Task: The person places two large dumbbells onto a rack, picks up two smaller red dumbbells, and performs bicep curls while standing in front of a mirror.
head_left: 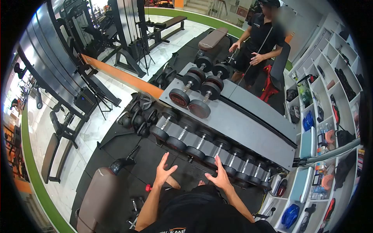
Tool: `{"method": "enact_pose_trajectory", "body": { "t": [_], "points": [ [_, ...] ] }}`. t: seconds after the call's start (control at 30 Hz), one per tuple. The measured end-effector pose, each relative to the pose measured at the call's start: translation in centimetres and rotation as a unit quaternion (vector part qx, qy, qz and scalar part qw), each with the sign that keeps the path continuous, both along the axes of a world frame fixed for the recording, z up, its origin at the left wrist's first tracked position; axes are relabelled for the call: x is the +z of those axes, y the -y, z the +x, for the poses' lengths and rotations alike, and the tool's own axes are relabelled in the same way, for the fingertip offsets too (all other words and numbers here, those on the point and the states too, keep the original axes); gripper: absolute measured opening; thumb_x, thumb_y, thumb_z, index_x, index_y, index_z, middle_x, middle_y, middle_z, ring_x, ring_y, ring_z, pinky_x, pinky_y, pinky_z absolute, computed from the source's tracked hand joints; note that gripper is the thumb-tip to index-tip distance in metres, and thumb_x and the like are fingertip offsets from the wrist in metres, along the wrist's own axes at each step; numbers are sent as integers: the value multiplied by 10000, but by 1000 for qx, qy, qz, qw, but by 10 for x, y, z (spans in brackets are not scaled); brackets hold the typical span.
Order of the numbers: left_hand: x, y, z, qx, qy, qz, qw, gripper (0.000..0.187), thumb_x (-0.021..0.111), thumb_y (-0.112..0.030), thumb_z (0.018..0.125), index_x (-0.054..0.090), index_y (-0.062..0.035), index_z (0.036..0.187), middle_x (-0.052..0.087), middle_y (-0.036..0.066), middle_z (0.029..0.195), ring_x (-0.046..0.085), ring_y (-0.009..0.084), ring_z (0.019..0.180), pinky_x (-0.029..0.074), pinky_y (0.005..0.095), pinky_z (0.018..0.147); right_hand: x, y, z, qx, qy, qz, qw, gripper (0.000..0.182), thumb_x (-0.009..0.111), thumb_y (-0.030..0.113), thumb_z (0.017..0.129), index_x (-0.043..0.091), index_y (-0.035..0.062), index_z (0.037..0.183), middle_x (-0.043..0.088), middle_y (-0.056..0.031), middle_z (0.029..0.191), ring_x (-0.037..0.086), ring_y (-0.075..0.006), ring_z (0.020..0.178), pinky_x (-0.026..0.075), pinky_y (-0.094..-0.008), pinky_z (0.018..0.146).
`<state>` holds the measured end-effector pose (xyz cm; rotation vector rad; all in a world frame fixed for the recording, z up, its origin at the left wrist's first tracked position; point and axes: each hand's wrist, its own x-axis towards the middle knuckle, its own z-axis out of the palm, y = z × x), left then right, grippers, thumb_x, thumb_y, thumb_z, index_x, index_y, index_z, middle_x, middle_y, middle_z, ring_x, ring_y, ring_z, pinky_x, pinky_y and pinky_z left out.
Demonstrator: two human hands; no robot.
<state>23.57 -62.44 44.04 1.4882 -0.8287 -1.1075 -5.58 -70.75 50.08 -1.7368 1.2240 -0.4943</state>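
Both hands hover open just in front of the lower tier of the grey two-tier steel dumbbell rack (241,128), at the lower centre of the frame. The left hand (163,173) has its fingers spread wide and holds nothing; the right hand (220,175) is likewise empty, fingers extended and slightly parted. Directly ahead of the hands lies the lower row of black round-headed dumbbells with chrome handles (206,145), running from centre frame down toward the lower right. The nearest handles sit between the two hands, apart from them. On the upper tier, toward upper centre, rest four larger black dumbbells (198,87). A brown padded bench (99,194) stands at lower left, beside a cluster of black kettlebells (136,114) on the dark rubber floor. At upper right a second person in a black shirt (258,39) stands behind the rack. For a sound reach, each palm should probably centre on a chrome handle, wrist straight, fingers wrapping fully before any load is taken.
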Motion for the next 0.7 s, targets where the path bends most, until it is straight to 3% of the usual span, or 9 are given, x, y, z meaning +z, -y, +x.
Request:
{"method": "enact_pose_trajectory", "body": {
  "t": [0.13,0.27,0.47,0.7],
  "points": [
    [4,-7,46,8,24,-1,1000,825,803,-254,781,392,-137,1486,316,127,1565,348,270,1414,371,454,1081,4,1,36,-15,13,-14,1000,1074,806,267,747,118,66,1546,364,-254,1496,413,-387,1358,360,-430,1097],
    [12,-6,69,-3,14,1,1000,841,792,-174,797,342,-91,1503,335,141,1549,304,311,1434,315,462,1113,7,3,59,-44,30,6,999,1062,799,240,759,110,91,1553,324,-221,1534,402,-358,1376,441,-446,1007],
    [9,14,76,-12,3,-8,1000,823,797,-215,791,376,-130,1493,305,131,1569,343,278,1414,363,477,1084,6,12,81,-53,59,3,997,1050,779,189,781,77,113,1559,276,-215,1559,376,-353,1393,449,-451,1005],
    [27,44,75,-35,-10,-9,999,845,783,-154,805,322,-68,1509,321,147,1556,308,300,1433,321,456,1111,-1,37,106,-58,84,17,995,1038,778,188,774,100,92,1555,311,-232,1538,404,-360,1374,462,-451,982]
  ]
}}
